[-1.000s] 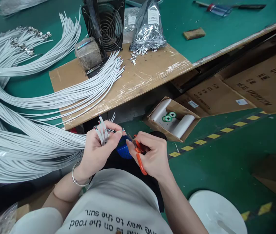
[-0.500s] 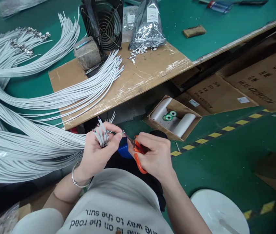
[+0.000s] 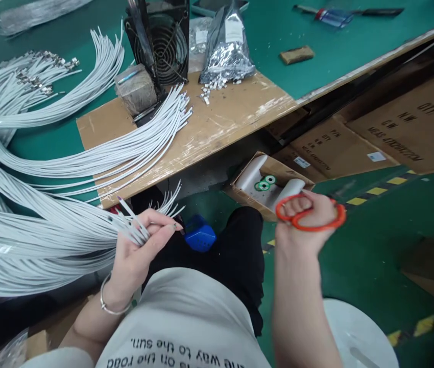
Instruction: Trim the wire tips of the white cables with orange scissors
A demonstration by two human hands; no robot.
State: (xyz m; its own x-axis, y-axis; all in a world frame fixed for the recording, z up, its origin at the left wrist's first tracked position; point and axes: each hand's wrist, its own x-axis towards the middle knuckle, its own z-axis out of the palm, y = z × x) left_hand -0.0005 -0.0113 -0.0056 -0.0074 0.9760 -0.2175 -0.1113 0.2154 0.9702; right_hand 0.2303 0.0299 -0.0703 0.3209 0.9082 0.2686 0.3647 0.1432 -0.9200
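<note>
1. Cables (image 3: 136, 235) fan from the left hand (image 3: 136, 260), just in front of the cardboard sheet (image 3: 220, 117); fingers curl round the bunch, probably keeping the ends together.
2. Thumb and forefinger meet; whether anything sits between them, I can't tell.
3. Right of that sheet, the right hand (image 3: 316, 207) wraps round orange scissors (image 3: 316, 228), fingers threaded through, likely so they needn't be put down.

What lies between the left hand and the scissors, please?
In the head view, from the left hand to the scissors, there are a blue object, green floor, the right knee and a corner of the box.
</note>
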